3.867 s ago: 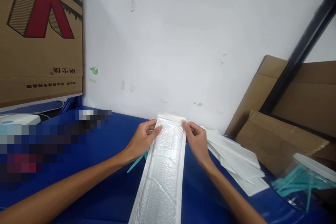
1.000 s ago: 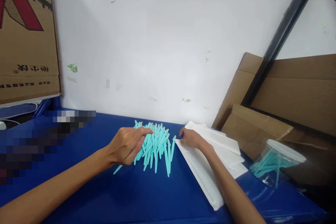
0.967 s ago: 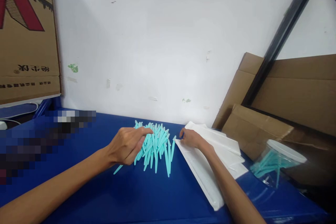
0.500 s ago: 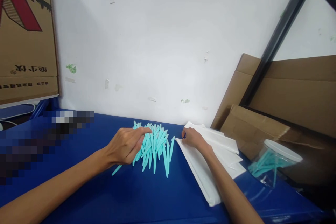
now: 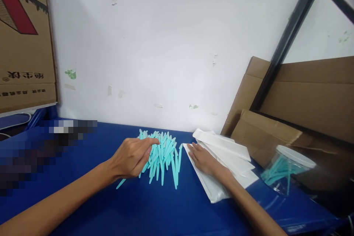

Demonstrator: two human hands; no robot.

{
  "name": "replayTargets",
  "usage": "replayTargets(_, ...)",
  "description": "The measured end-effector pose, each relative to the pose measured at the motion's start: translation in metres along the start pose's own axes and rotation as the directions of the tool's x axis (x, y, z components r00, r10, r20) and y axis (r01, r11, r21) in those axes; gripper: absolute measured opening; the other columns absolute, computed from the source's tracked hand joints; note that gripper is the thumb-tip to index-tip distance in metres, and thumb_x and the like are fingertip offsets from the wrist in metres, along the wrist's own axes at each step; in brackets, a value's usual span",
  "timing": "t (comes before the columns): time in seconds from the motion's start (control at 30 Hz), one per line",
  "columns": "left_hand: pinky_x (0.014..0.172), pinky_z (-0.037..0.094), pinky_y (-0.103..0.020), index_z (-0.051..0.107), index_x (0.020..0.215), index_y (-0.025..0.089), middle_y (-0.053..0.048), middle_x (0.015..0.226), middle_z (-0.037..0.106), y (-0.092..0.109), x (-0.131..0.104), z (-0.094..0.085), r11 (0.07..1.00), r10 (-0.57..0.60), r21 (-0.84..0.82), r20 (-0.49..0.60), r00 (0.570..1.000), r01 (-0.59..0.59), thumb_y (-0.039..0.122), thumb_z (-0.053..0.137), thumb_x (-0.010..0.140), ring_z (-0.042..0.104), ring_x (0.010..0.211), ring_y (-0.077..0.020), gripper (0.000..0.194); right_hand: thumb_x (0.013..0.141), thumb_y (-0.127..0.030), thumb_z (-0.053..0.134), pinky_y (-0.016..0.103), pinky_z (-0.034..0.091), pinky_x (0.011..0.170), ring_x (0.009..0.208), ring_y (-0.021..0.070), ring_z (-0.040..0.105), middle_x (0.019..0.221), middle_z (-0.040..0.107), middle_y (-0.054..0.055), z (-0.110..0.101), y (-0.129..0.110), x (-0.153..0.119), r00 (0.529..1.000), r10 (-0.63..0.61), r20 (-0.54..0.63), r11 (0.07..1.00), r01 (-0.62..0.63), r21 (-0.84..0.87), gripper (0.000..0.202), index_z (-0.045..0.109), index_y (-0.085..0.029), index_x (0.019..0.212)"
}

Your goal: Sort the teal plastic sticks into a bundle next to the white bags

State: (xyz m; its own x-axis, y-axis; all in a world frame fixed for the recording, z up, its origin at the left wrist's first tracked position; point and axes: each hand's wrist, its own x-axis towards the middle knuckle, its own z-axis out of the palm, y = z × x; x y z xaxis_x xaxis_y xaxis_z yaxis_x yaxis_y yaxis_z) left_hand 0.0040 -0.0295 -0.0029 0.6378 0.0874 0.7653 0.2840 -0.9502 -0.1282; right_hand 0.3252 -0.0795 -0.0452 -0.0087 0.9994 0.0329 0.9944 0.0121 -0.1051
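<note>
A pile of slim, tapered teal plastic sticks [image 5: 162, 155] lies on the blue table. My left hand [image 5: 134, 156] is at the pile's left side, its fingers curled in and the thumb close to the index finger. Whatever they may hold is hidden from this angle. To the right of the pile, my right hand [image 5: 203, 159] rests flat, fingers stretched out, on the nearest white packet [image 5: 211, 190]. Other white packets [image 5: 225, 145] lie fanned out under and behind it.
A clear jar with a white lid [image 5: 295, 156] lies tilted at the right with similar teal sticks inside. Brown cardboard [image 5: 265, 129] leans behind it beside a dark metal post [image 5: 286, 40]. A printed carton [image 5: 27, 55] stands at the left. The white wall [image 5: 155, 44] bounds the blue table [image 5: 132, 210].
My right hand has uncurled and now lies flat on the nearest white packet, whose near end has shifted left and away from me. My left hand keeps nearly the same pose.
</note>
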Motion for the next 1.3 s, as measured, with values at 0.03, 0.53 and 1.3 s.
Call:
replayTargets(0.03,0.051,0.033,-0.027,0.052,0.113,0.016,0.004,0.062,0.054,0.000,0.000,0.000,1.000,-0.004,0.005,0.009,1.000,0.004,0.013,0.037,0.092,0.044,0.046,-0.0113,0.026,0.102,-0.044,0.018,0.042,0.019,0.117,0.146,0.0282,0.021,0.158,0.026,0.012,0.001,-0.002,0.006,1.000,0.001,-0.013,1.000,-0.001,-0.011,0.059,0.028,-0.016,0.153)
replayTargets(0.53,0.055,0.031,-0.027,0.056,0.078,0.021,-0.003,0.074,0.060,-0.023,-0.001,0.003,0.821,-0.561,0.231,0.160,0.812,0.522,0.026,0.037,0.092,0.055,0.069,-0.0194,0.023,0.103,-0.031,0.022,0.033,0.030,0.108,0.129,0.0227,0.045,0.140,0.051,0.013,-0.020,-0.014,0.065,0.937,0.009,-0.348,1.000,-0.015,-0.014,0.046,0.048,-0.015,0.138)
replayTargets(1.3,0.067,0.043,-0.043,0.062,0.092,0.015,-0.017,0.082,0.068,-0.049,-0.005,0.021,0.461,-0.855,0.338,0.418,0.308,0.820,0.082,0.032,0.074,0.064,0.077,-0.0359,0.075,0.093,-0.051,0.042,0.042,0.040,0.090,0.116,0.0328,0.055,0.124,0.060,0.018,-0.019,0.062,0.061,0.920,0.334,-0.203,0.925,-0.361,-0.116,0.051,0.049,-0.021,0.134)
